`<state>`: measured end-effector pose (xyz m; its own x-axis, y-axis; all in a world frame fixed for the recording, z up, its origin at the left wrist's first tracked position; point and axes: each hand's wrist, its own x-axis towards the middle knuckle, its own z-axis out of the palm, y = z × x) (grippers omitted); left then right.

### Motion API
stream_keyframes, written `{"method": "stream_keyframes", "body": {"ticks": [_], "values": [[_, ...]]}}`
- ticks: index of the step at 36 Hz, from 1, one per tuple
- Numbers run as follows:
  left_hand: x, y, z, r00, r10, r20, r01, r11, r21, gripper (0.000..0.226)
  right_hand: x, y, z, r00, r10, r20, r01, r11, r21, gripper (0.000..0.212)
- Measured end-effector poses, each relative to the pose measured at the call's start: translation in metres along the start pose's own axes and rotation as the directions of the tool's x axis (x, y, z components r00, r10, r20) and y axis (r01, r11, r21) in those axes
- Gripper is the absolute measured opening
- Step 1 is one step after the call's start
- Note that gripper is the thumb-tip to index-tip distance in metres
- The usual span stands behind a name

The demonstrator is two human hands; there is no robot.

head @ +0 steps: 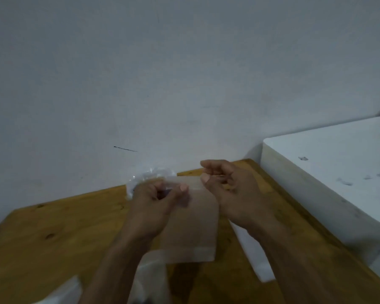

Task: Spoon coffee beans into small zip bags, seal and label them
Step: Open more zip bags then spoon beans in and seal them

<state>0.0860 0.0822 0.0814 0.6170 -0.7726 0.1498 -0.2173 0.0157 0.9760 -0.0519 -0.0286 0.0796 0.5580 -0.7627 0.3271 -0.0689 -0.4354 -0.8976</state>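
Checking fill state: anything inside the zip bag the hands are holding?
No beans show through the zip bag; it looks flat, the wooden table tinting it. Left hand and right hand pinch its blurred top edge.

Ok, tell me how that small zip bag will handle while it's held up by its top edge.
The zip bag, pinched at its top by the left hand and right hand, hangs flat, so it is probably light and empty. It looks like thin film, likely floppy, and perhaps slippery in the grip.

A plain pale wall point(162, 73) rises behind a wooden table point(42, 238), white block point(338, 172) at right
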Motion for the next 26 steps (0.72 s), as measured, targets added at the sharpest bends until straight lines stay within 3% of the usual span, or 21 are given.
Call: {"method": "stream_keyframes", "body": {"ticks": [3,5,8,10,15,18,26], "values": [[-0.003,0.003,-0.029,0.998,-0.005,-0.063,0.005,1.000,0.011,0.016,0.008,-0.016,0.025,0.994,-0.046,0.100,0.052,0.997,-0.059,0.011],[-0.005,0.002,-0.045,0.984,0.024,-0.179,-0.007,0.995,0.096,0.013,0.011,-0.021,0.042,0.991,-0.063,0.120,0.068,0.997,-0.041,0.007],[-0.009,0.000,-0.063,0.881,0.162,-0.444,-0.023,0.953,0.302,0.030,0.012,-0.028,0.066,0.997,-0.037,0.073,0.033,0.998,0.054,0.006],[-0.012,0.002,-0.071,0.830,0.234,-0.507,-0.050,0.936,0.349,0.033,0.011,-0.031,0.081,0.998,-0.014,0.064,0.006,0.992,0.127,0.007],[-0.013,0.004,-0.080,0.916,0.059,-0.396,-0.021,0.995,0.099,0.048,0.005,-0.042,0.112,0.985,-0.015,0.172,-0.029,0.967,0.251,0.007],[-0.010,-0.001,-0.087,0.920,-0.027,-0.391,0.018,0.999,-0.028,0.044,0.003,-0.045,0.122,0.964,-0.015,0.267,-0.077,0.940,0.331,0.009],[-0.010,-0.007,-0.095,0.952,-0.073,-0.298,0.035,0.991,-0.132,0.029,0.005,-0.041,0.124,0.950,0.001,0.313,-0.109,0.939,0.327,0.016]]}}
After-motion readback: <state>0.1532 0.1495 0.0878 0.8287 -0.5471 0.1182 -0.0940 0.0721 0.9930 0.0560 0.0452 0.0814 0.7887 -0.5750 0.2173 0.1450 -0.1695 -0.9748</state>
